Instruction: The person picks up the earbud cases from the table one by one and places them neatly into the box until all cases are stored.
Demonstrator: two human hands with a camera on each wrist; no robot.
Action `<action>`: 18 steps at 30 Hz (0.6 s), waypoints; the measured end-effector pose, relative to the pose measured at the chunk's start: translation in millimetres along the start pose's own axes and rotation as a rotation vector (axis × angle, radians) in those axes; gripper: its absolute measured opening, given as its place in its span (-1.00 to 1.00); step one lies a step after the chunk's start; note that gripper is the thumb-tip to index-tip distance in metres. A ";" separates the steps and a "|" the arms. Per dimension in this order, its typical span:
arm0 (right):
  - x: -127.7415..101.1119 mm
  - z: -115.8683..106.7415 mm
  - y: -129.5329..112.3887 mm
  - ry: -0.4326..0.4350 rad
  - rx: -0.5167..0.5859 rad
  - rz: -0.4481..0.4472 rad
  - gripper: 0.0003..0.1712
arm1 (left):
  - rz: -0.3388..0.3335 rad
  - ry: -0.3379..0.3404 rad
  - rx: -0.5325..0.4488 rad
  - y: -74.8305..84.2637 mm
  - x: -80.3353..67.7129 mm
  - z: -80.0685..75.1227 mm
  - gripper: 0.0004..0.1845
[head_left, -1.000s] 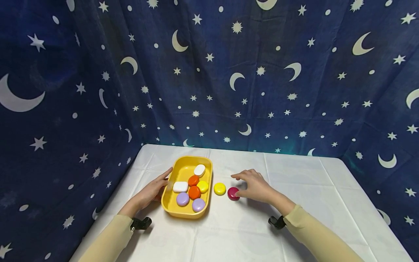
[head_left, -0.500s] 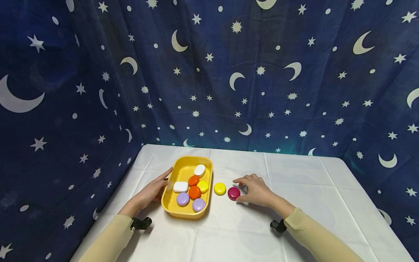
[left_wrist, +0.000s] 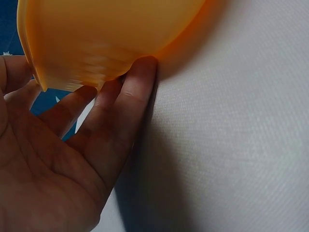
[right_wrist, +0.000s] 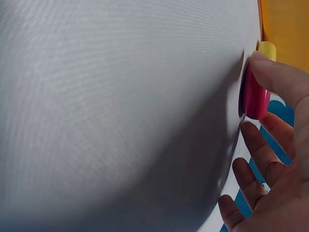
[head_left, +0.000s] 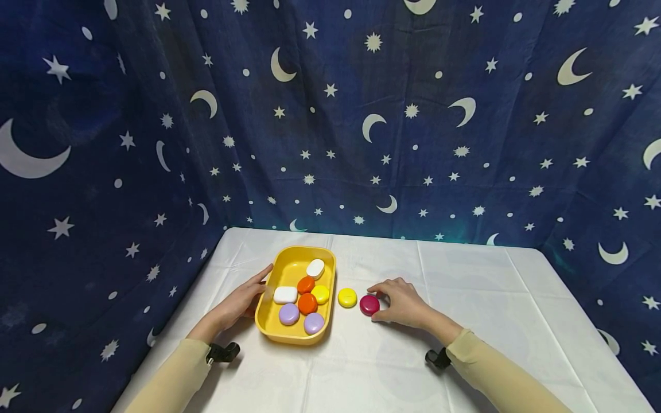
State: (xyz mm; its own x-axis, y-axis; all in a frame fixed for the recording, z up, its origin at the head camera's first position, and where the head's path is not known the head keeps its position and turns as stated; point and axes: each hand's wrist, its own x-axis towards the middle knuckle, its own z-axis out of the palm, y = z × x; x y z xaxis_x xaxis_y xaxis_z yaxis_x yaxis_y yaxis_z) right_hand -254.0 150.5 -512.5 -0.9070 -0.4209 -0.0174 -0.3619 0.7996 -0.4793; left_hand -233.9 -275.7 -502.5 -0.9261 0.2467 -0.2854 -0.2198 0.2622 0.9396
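Where hands rest: yellow disc (head_left: 347, 297) beside tray (head_left: 292, 259).

A yellow disc (head_left: 347, 297) lies on the white-clothed worktop (head_left: 465, 275), at 9 o'clock from centre. Behind, from 9 round to 3 o'clock, hangs a navy curtain (head_left: 330, 115) with moons and stars.

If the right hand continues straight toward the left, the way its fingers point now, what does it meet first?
The right hand already touches the magenta disc with its fingertips. Beyond that, the yellow disc probably comes next, then the yellow tray; the depth alignment is not certain.
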 end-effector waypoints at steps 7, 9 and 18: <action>0.7 2.9 0.3 0.007 0.010 0.006 -0.28 | -0.014 0.009 0.000 -1.2 1.6 0.0 -0.31; 0.8 3.6 0.6 0.010 0.009 0.008 -0.28 | -0.014 0.011 0.003 -1.4 1.9 0.4 -0.31; 1.6 5.6 0.2 0.017 0.008 0.023 -0.28 | -0.026 0.033 -0.010 -2.5 3.3 1.6 -0.34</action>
State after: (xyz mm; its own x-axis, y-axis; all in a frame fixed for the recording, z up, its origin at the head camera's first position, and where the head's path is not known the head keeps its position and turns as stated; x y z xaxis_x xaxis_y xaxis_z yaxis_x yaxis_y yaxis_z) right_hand -254.3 147.6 -517.6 -0.9184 -0.3955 -0.0135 -0.3397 0.8055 -0.4857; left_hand -235.9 -274.1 -506.0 -0.9296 0.2092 -0.3036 -0.2468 0.2587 0.9339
